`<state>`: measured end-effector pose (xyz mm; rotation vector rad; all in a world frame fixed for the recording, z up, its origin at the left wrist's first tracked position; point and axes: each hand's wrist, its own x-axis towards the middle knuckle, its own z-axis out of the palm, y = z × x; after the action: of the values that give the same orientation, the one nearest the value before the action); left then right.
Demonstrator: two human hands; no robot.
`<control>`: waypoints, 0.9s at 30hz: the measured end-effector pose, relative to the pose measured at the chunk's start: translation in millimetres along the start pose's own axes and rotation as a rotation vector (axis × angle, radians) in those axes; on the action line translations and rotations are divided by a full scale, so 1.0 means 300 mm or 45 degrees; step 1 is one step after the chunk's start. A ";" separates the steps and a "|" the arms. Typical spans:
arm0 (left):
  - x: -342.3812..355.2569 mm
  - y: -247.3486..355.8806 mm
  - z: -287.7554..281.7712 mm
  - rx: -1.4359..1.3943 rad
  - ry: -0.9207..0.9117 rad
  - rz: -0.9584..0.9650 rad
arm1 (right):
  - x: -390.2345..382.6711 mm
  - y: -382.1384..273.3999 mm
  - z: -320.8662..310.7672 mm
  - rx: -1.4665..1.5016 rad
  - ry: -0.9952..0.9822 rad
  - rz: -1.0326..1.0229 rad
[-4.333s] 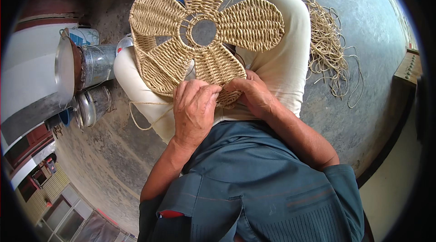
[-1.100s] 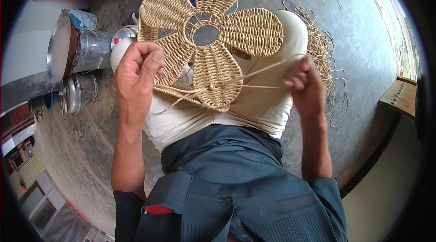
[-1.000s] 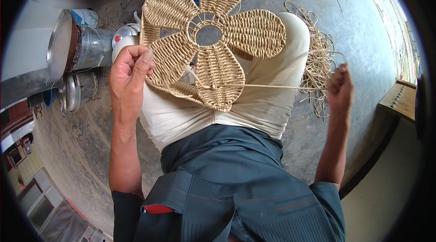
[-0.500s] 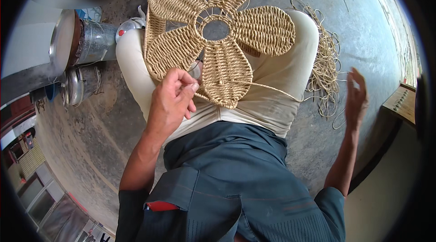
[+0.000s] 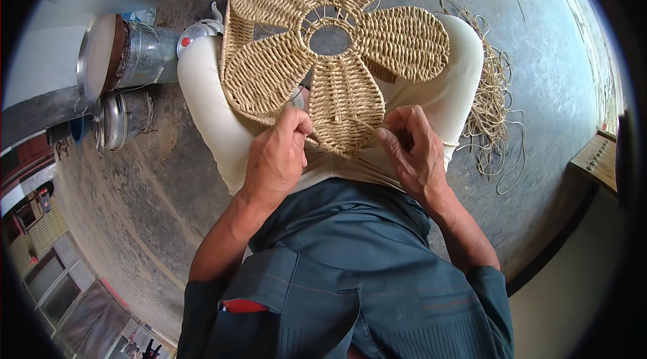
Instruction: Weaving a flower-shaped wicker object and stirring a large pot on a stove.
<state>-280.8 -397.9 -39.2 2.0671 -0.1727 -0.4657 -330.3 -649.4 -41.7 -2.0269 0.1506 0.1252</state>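
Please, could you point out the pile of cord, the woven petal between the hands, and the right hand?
Pile of cord [image 5: 490, 93], head view: middle of the tangle.
Woven petal [image 5: 345, 104], head view: middle of its face.
Right hand [image 5: 420, 157], head view: middle of the hand.

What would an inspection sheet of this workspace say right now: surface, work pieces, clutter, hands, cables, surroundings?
Surface: person's lap in pale trousers, above a grey floor.
Work pieces: five-petal woven piece over the lap, its ring-shaped centre open.
Clutter: tangled cord pile on the floor to the right.
Hands: left hand and right hand at either side of the lowest petal, fingers curled; whether either grips cord is unclear.
Cables: nothing seen.
Surroundings: kettle and metal bucket at left; wooden piece with a row of knobs at right.
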 end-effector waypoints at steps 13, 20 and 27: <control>-0.011 -0.026 0.043 -0.021 0.197 0.134 | 0.086 0.036 -0.004 1.023 -0.032 0.325; -0.004 -0.034 0.049 0.129 0.269 0.300 | 0.107 0.030 -0.015 1.107 -0.050 0.440; -0.004 -0.023 0.011 -0.180 0.205 0.047 | 0.108 0.007 -0.005 0.981 -0.054 0.416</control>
<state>-283.7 -396.4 -46.3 1.9490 -0.0792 -0.2789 -298.7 -653.4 -48.0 -1.2202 0.4319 0.2688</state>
